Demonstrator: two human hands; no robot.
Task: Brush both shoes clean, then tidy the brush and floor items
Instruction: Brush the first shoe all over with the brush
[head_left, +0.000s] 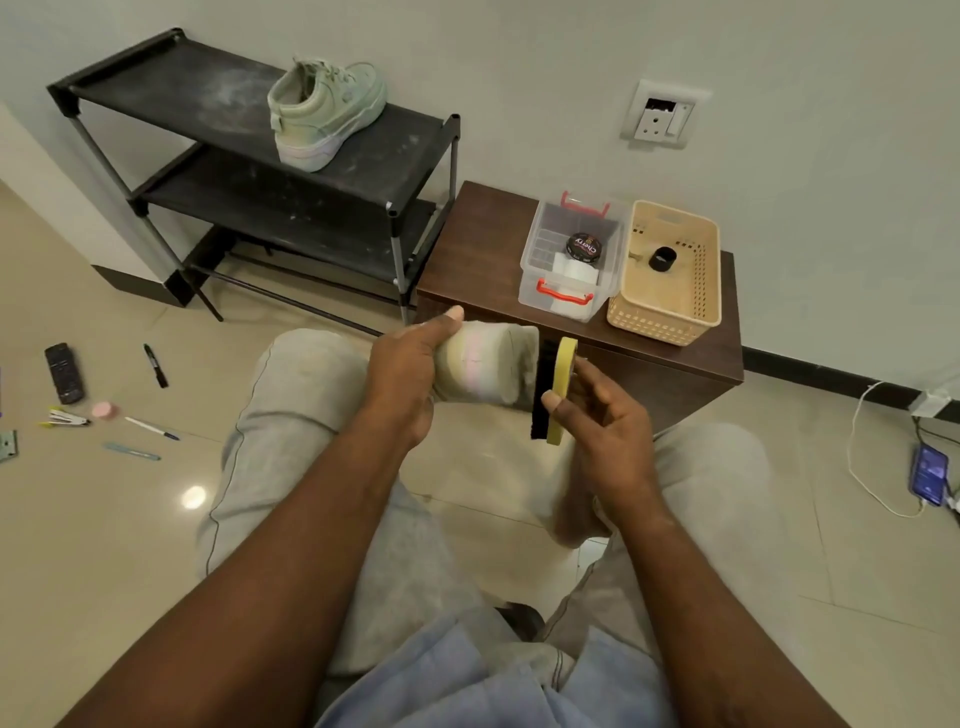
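our left hand (402, 374) is clamped on the pale green shoe (488, 364), thumb up on its chunky, smudged rubber sole, held above our knees just in front of the dark wooden cabinet (478, 244). our right hand (602, 415) pinches the brush (561, 389), which has a flat yellow back and black bristles against the shoe. the second shoe (324, 111), same mint and thick-soled, stands on the dusty black top shelf of the tube-frame rack (156, 88). on the cabinet a clear plastic box (530, 265) with red handles holds a round polish tin (584, 245) and touches a beige perforated basket (670, 312). on the glossy tiles at left lie a remote (64, 372), marker (156, 365), pen (151, 428) and stapler (67, 417). a phone (929, 475) lies far right.
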